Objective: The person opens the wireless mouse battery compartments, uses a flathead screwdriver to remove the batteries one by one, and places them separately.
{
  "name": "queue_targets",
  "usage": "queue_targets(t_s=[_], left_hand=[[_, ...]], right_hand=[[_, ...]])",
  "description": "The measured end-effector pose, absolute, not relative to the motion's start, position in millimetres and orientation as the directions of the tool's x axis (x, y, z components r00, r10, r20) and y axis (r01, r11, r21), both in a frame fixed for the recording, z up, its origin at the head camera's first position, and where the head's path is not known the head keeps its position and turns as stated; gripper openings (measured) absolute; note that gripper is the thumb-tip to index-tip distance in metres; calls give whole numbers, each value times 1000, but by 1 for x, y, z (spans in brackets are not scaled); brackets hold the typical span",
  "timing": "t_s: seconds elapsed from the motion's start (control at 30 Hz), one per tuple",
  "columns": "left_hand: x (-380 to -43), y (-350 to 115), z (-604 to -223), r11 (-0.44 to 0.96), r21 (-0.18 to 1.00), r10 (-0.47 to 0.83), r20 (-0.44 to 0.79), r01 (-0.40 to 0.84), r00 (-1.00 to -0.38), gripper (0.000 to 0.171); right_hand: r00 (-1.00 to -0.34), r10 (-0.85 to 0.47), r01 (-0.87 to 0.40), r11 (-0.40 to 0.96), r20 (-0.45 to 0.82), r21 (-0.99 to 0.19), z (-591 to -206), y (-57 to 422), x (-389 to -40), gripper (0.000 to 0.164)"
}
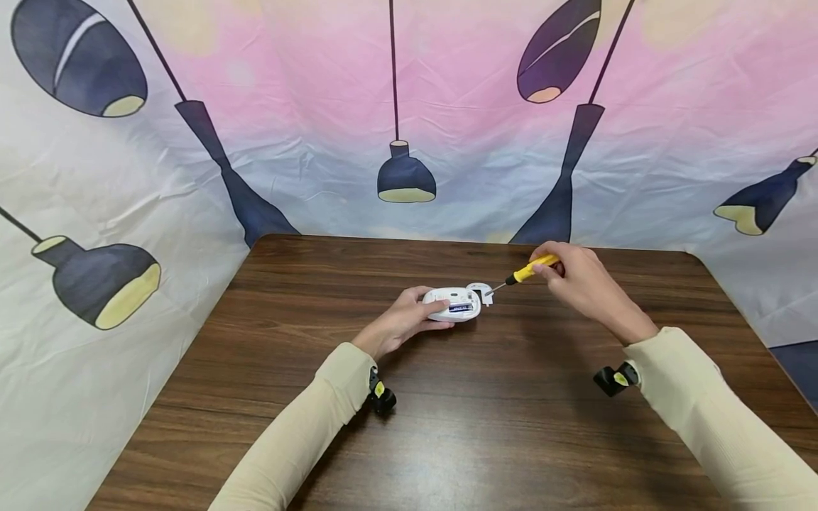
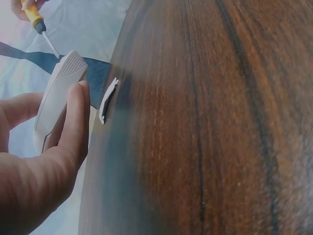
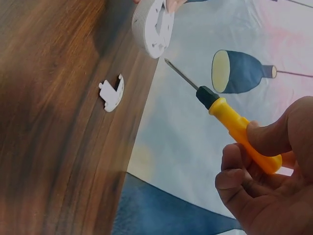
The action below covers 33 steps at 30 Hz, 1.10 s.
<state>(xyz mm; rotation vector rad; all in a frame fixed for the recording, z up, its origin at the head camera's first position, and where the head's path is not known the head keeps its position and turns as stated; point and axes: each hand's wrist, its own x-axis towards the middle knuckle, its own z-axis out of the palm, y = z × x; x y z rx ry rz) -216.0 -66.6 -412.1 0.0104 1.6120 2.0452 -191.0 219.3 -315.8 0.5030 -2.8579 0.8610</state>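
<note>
My left hand (image 1: pixel 405 318) grips a white computer mouse (image 1: pixel 434 312), its underside facing up with a battery (image 1: pixel 460 308) in the open compartment. In the left wrist view the mouse (image 2: pixel 61 88) shows from its ribbed end, between thumb and fingers. My right hand (image 1: pixel 578 273) holds a screwdriver (image 1: pixel 529 270) by its yellow handle, the tip pointing at the mouse's far end. A small gap parts tip and mouse in the right wrist view. On the table behind the mouse lies a white battery cover (image 3: pixel 112 93), apart from both hands.
The brown wooden table (image 1: pixel 409 440) spreads under both arms, its back edge against a hanging cloth (image 1: pixel 319 106) printed with lamps. A black wrist camera (image 1: pixel 382 397) is strapped at the left cuff, another camera (image 1: pixel 615 380) at the right.
</note>
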Motion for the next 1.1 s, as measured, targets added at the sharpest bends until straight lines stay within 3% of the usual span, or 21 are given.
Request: queue_targets(t_s=[0.57,1.1], left_hand=[[-216,-64,-414,-163,910,382,-299,-382,-874,57],[-215,-64,-413,-129,918,395,-301,-376,-868,50]], right_hand=[[-899,-384,-437,757,211,-486,-314,197,-190,12],[-853,-450,-519,785,264,-338,-313,183,-187,15]])
